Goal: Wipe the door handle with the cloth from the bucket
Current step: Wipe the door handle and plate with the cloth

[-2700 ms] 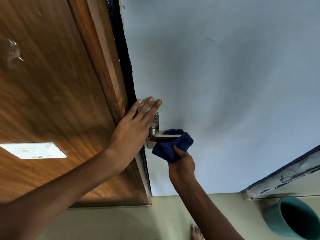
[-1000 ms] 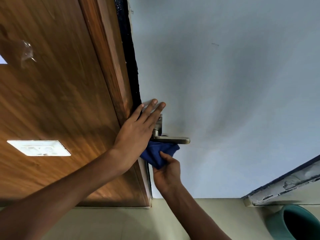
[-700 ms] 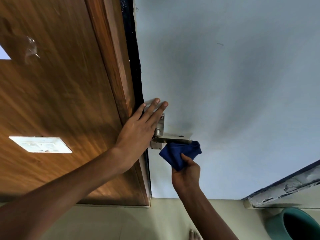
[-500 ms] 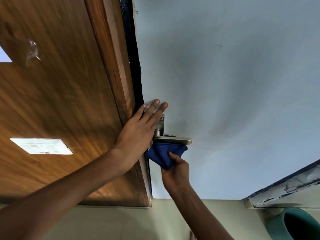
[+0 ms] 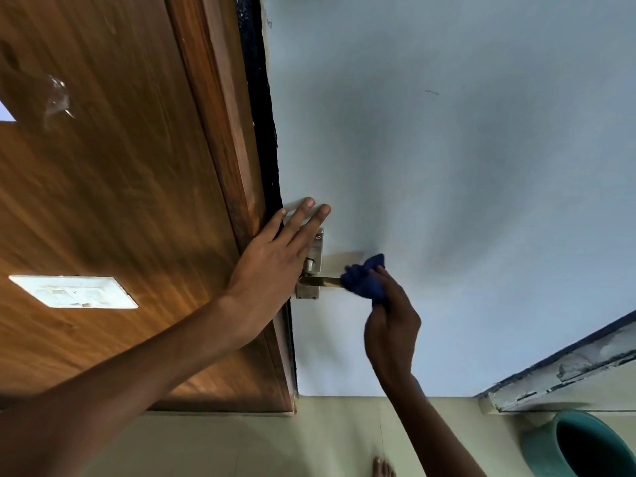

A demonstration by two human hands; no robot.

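Note:
A metal lever door handle (image 5: 321, 281) on its plate (image 5: 314, 256) sits on the pale blue door (image 5: 447, 201). My right hand (image 5: 392, 325) grips a bunched dark blue cloth (image 5: 364, 282), which wraps the outer end of the lever and hides it. My left hand (image 5: 275, 259) lies flat, fingers spread, across the door's edge just left of the plate, holding nothing. The teal bucket (image 5: 581, 445) stands on the floor at the lower right.
A brown wooden panel (image 5: 103, 201) with a white switch plate (image 5: 74, 291) fills the left. A chipped white ledge (image 5: 564, 366) juts out at the right above the bucket. Beige floor tiles (image 5: 275, 442) lie below, with my toes (image 5: 382, 468) at the bottom edge.
My right hand has slid the cloth from under the handle's inner part out to its free end, after earlier back-and-forth strokes. My left hand has stayed flat on the door edge.

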